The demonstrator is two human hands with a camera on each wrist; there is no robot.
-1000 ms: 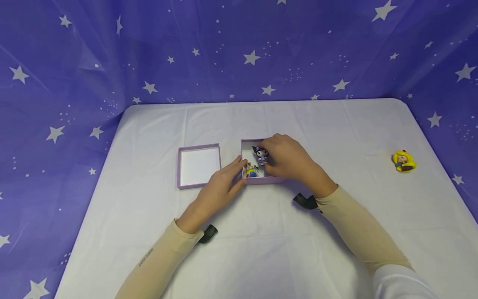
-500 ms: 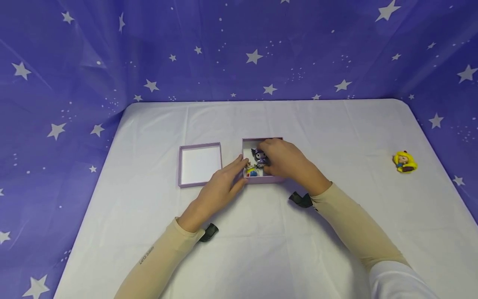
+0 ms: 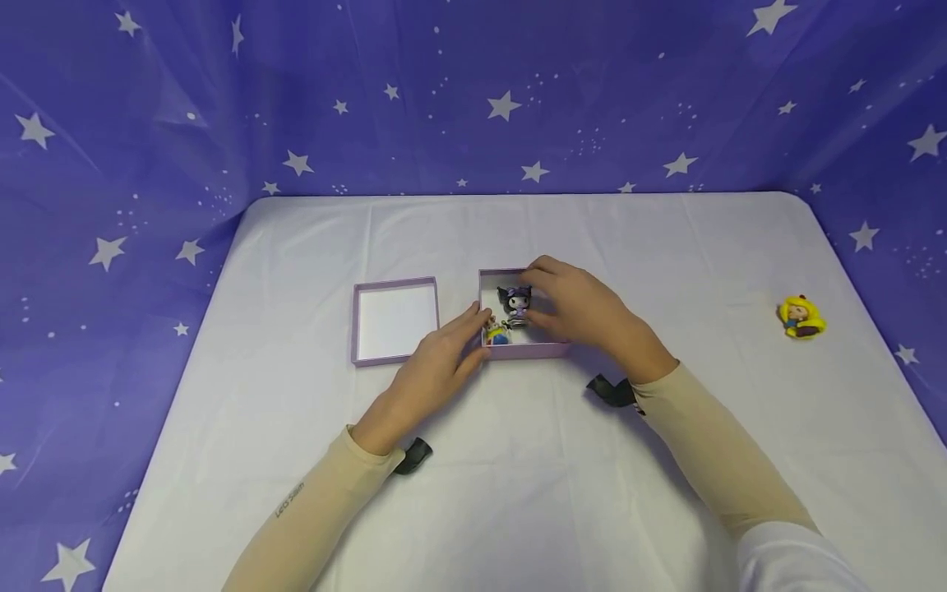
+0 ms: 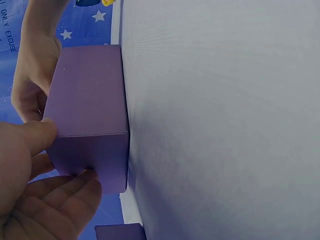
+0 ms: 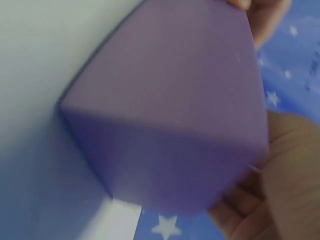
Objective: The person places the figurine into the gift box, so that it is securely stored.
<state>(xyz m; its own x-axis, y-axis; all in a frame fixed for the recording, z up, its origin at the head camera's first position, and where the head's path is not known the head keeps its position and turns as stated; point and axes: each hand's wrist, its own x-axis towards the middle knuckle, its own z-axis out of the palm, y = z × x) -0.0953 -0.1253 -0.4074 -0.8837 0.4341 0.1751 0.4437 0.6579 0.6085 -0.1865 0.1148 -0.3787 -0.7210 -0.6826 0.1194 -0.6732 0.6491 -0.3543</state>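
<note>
A lilac box (image 3: 527, 351) stands lidless on the table. My left hand (image 3: 432, 370) holds its left front corner, fingers along the side wall and thumb tip at the rim, as the left wrist view shows. Inside, a black-and-purple figurine (image 3: 515, 304) faces me near the middle. A smaller yellow-and-blue figurine (image 3: 496, 333) sits in the front left corner, partly covered by my left fingertips. My right hand (image 3: 584, 308) reaches over the box's right side, its thumb and fingers spread apart beside the black-and-purple figurine. The right part of the box's inside is hidden under that hand.
The shallow lilac lid (image 3: 357, 325) lies inside up on the left, partly covered by my left hand. A yellow-haired figurine (image 3: 801, 318) lies far right on the white tablecloth (image 3: 473, 510). A blue curtain with stars (image 3: 414, 140) hangs behind the table.
My right hand has let go of the black-and-purple figurine, its fingers spreading and drawing back to the right. The figurine now stands straighter in the box. My left hand has stayed in place.
</note>
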